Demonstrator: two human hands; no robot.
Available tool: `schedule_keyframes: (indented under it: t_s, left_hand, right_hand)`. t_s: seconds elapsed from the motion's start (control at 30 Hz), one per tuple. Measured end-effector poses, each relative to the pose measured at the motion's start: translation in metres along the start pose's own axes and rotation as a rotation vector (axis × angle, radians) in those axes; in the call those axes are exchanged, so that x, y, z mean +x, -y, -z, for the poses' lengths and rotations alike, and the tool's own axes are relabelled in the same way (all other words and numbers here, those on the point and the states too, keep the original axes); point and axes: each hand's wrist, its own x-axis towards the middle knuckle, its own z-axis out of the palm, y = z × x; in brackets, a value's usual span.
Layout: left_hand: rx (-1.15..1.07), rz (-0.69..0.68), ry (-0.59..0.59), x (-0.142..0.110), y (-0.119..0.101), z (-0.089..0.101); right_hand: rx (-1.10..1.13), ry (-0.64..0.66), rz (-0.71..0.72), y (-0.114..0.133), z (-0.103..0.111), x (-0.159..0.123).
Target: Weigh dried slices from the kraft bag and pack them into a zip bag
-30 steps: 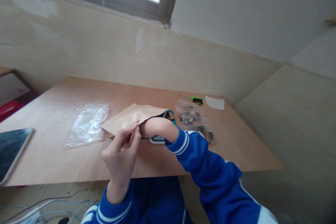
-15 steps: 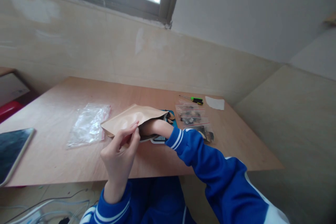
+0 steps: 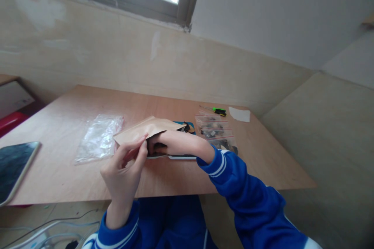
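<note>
My left hand (image 3: 124, 169) pinches the near edge of a brown paper bag (image 3: 144, 128) between thumb and fingers. The bag lies tilted over the table with its dark mouth towards the right. My right hand (image 3: 166, 142) reaches into that mouth, its fingers curled around something dark that I cannot make out. Fingertips and contents are mostly hidden by the bag. Behind my right hand, a blue-and-white scale-like device (image 3: 179, 158) shows in part, with brown and black pieces (image 3: 190, 127) at its far right corner.
Clear plastic bags (image 3: 97, 138) lie left of the paper bag, and a tablet (image 3: 17, 171) rests at the left edge. Several zip bags of dark parts (image 3: 214, 130), a green-handled screwdriver (image 3: 217, 110) and white paper (image 3: 239, 114) lie on the right of the wooden table (image 3: 263, 163).
My right hand has drawn partly out of the bag towards the right, so more of it shows. My left hand has shifted slightly left, still pinching the bag's edge.
</note>
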Motion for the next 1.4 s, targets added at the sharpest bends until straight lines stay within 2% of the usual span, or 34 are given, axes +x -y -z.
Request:
schedule_keyframes:
  t_s: [0.13, 0.37, 0.47, 0.57, 0.7, 0.77, 0.8, 0.9, 1.0, 1.17, 1.4]
  left_hand:
    - [-0.033, 0.037, 0.021, 0.002, -0.003, 0.001]
    - [-0.045, 0.03, 0.031, 0.002, -0.003, 0.0]
    - [-0.026, 0.035, 0.027, 0.002, -0.003, 0.001]
    - [-0.008, 0.034, 0.01, 0.004, -0.005, 0.002]
    - [-0.046, 0.016, -0.013, 0.005, -0.007, 0.002]
    - [-0.049, 0.018, -0.022, 0.005, -0.006, 0.002]
    - [-0.044, 0.021, -0.023, 0.005, -0.005, 0.002]
    - [-0.021, 0.024, -0.012, 0.004, -0.003, 0.002]
    - [0.005, 0.027, -0.007, 0.004, -0.002, 0.003]
    - [-0.007, 0.019, -0.016, 0.005, -0.002, 0.004]
    - [-0.024, 0.03, -0.016, 0.005, -0.005, 0.003]
  right_hand:
    - [0.078, -0.056, 0.062, 0.007, 0.009, -0.015]
    - [0.145, -0.113, 0.075, 0.004, 0.012, -0.025]
    - [0.237, -0.171, 0.075, 0.008, 0.014, -0.033]
    - [0.423, -0.32, 0.018, 0.009, 0.022, -0.052]
    - [0.585, -0.686, -0.152, -0.016, 0.026, -0.084]
    - [0.557, -0.815, -0.28, -0.042, 0.02, -0.096]
    - [0.532, -0.839, -0.348, -0.056, 0.014, -0.1]
    - [0.458, -0.85, -0.576, -0.097, -0.01, -0.108]
    - [0.447, -0.868, -0.658, -0.123, -0.034, -0.109]
    - [0.453, -0.918, -0.695, -0.137, -0.056, -0.105]
    - [0.433, -0.939, -0.652, -0.13, -0.059, -0.102]
